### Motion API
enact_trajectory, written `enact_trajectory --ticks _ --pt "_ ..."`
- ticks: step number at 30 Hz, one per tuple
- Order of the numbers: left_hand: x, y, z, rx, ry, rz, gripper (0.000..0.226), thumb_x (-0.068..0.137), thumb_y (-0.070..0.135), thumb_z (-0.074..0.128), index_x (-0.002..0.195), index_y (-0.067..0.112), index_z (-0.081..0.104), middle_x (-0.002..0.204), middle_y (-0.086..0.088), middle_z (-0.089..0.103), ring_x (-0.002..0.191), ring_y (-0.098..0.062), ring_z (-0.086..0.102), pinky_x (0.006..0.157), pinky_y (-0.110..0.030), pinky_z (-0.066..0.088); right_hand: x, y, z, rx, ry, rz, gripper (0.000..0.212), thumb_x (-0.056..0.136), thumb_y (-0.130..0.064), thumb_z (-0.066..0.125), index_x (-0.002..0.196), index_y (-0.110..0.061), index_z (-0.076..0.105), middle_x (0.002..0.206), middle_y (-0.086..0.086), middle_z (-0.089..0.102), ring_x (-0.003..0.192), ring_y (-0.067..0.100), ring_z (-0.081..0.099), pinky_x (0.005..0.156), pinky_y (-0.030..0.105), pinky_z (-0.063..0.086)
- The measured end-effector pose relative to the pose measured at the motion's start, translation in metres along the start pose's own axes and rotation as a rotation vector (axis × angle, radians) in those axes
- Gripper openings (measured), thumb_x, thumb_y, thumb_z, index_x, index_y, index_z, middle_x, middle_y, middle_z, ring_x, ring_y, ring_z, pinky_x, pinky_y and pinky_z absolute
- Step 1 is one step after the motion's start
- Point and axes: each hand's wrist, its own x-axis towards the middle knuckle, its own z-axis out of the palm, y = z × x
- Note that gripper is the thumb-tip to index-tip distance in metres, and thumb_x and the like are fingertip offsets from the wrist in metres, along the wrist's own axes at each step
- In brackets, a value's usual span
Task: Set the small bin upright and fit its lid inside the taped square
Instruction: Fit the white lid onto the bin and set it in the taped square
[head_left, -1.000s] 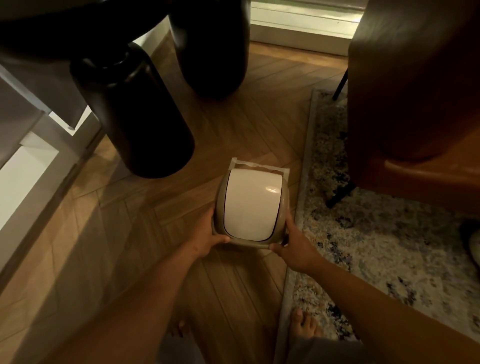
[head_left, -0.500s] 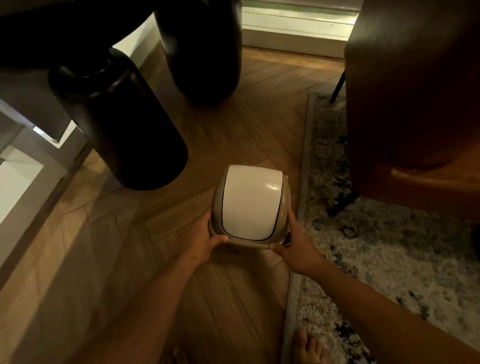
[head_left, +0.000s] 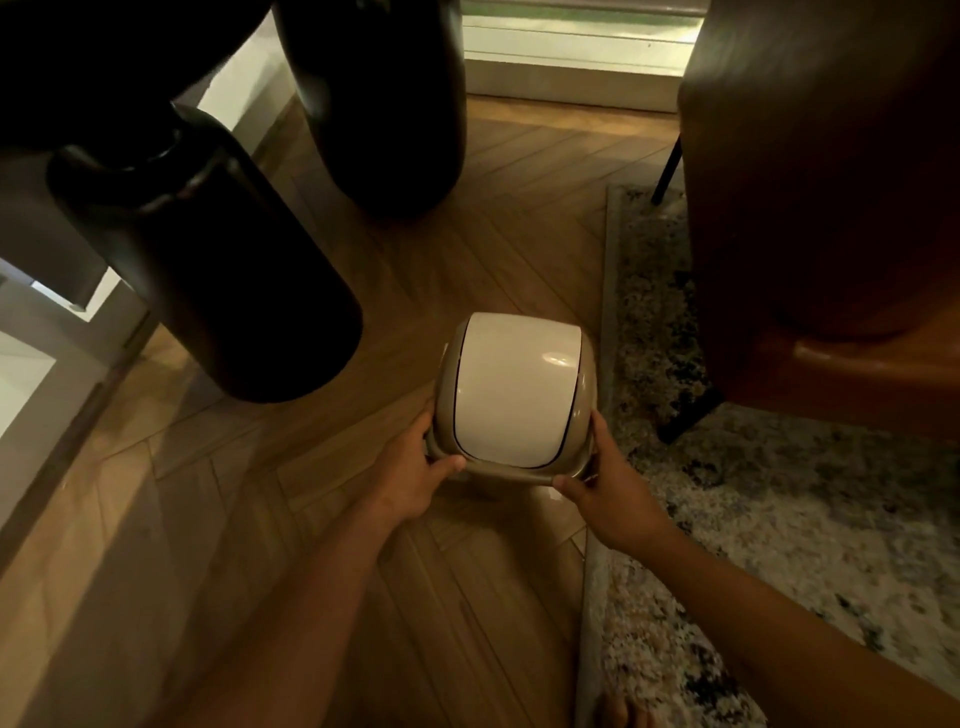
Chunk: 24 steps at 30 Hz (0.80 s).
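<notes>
Small bin seen from above on the herringbone wood floor, between the dark table legs and the rug edge. Beige body and rim; white domed swing lid seated on top, a bright glint near its far right corner. Bin appears upright, lid facing the camera. The bin's lower body is hidden under the lid, so contact with the floor cannot be confirmed. No taped square is visible around it from this angle; whether it lies under the bin cannot be told.

Left hand clamps the near left corner of the rim, thumb over the front edge, fingers wrapped along the left side. Right hand clamps the near right corner, thumb tip on the front edge, fingers tucked along the right side. Both forearms reach in from the bottom of the frame, bare.

Surroundings: a thick black cylindrical table leg stands to the left of the bin, near but apart from it. A second black leg stands farther back. A speckled grey and cream rug lies just beside the bin on the right, its border running along the floorboards. A brown leather armchair sits on the rug, well right of the bin, one slim dark chair leg angled down onto the rug. Bare toes show at the bottom edge. Pale skirting under a window at the top. Lighting dim and warm.
</notes>
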Motion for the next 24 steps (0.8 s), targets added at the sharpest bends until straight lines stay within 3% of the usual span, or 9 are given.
enact_trajectory --ticks 2,6,12,17,19,21,24 --pt "0.008 0.003 0.001 -0.026 -0.004 0.012 0.09 0.082 0.024 0.077 0.153 0.04 0.024 0.142 0.012 0.052 0.128 -0.01 0.052 0.107 -0.036 0.044 0.008 0.0 -0.005 0.025 -0.008 0.0 0.103 0.089 -0.012 0.073 0.159 -0.041 0.002 0.149 -0.011 0.049 0.133 0.01 0.05 0.108 0.038 0.045" --pt "0.028 0.009 0.002 0.004 0.031 0.053 0.087 0.082 0.024 0.078 0.152 0.037 0.028 0.142 0.008 0.054 0.129 -0.012 0.052 0.107 -0.04 0.044 0.025 0.0 -0.012 0.061 -0.031 -0.001 0.102 0.089 -0.01 0.073 0.158 -0.042 0.005 0.15 -0.011 0.048 0.132 0.009 0.051 0.108 0.041 0.047" --pt "0.046 0.01 0.011 -0.073 0.091 0.06 0.087 0.083 0.019 0.076 0.152 0.038 0.027 0.146 0.01 0.05 0.129 -0.007 0.05 0.104 -0.028 0.044 0.052 -0.001 -0.023 0.125 -0.082 0.027 0.107 0.089 -0.005 0.071 0.159 -0.039 -0.004 0.156 -0.006 0.041 0.139 0.012 0.043 0.112 0.048 0.041" --pt "0.061 0.014 0.013 -0.053 0.17 0.069 0.081 0.086 0.022 0.072 0.152 0.035 0.027 0.147 0.009 0.048 0.134 -0.008 0.044 0.111 -0.035 0.038 0.077 -0.001 -0.026 0.131 -0.08 0.047 0.108 0.089 -0.011 0.072 0.158 -0.041 -0.006 0.157 -0.007 0.04 0.137 0.013 0.046 0.11 0.046 0.044" --pt "0.069 0.017 0.01 -0.025 0.174 0.064 0.082 0.087 0.024 0.072 0.153 0.033 0.025 0.15 0.009 0.044 0.135 -0.007 0.041 0.111 -0.031 0.033 0.087 -0.005 -0.029 0.14 -0.089 0.058 0.108 0.09 -0.011 0.072 0.158 -0.04 -0.007 0.156 -0.006 0.041 0.135 0.016 0.049 0.103 0.042 0.05" --pt "0.078 0.021 0.005 0.003 0.168 0.056 0.081 0.087 0.025 0.071 0.154 0.03 0.026 0.152 0.006 0.043 0.138 -0.013 0.04 0.112 -0.034 0.033 0.096 -0.011 -0.031 0.135 -0.086 0.067 0.107 0.09 -0.01 0.071 0.157 -0.04 -0.008 0.155 -0.005 0.042 0.13 0.019 0.054 0.08 0.025 0.057" --pt "0.089 0.035 -0.001 0.065 0.174 0.071 0.079 0.087 0.022 0.072 0.154 0.024 0.03 0.152 0.0 0.044 0.138 -0.019 0.041 0.112 -0.034 0.033 0.108 -0.021 -0.034 0.106 -0.067 0.086 0.107 0.091 -0.008 0.07 0.158 -0.037 -0.008 0.152 0.004 0.046 0.113 0.024 0.065 0.054 0.013 0.05"
